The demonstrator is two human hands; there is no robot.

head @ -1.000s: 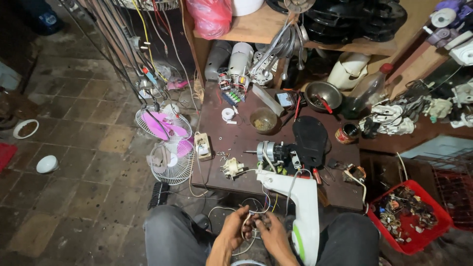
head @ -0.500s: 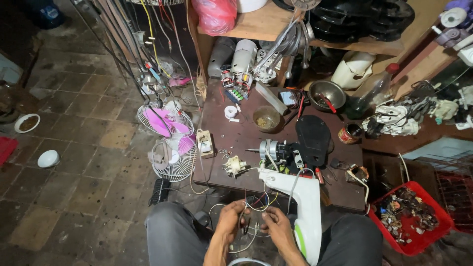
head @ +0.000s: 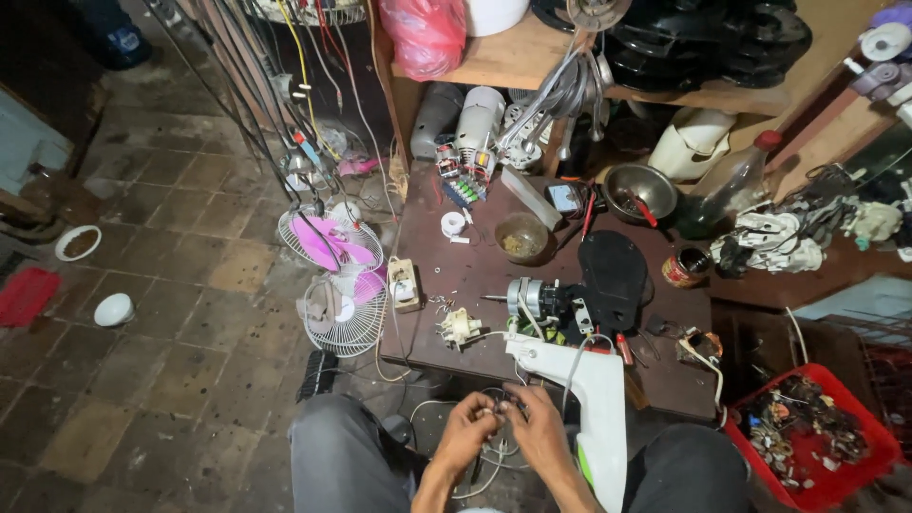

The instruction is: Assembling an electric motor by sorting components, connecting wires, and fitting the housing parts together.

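White wires (head: pixel 494 446) sit between our knees — our left hand (head: pixel 465 435) and right hand (head: pixel 540 435) pinch their ends together. The fan motor (head: pixel 534 300) lies bare on the workbench (head: pixel 475 271), so reassembly remains.

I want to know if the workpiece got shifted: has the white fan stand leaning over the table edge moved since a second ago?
No. The white fan stand keeps its top beside the fan motor on the table; only the camera shifted slightly.
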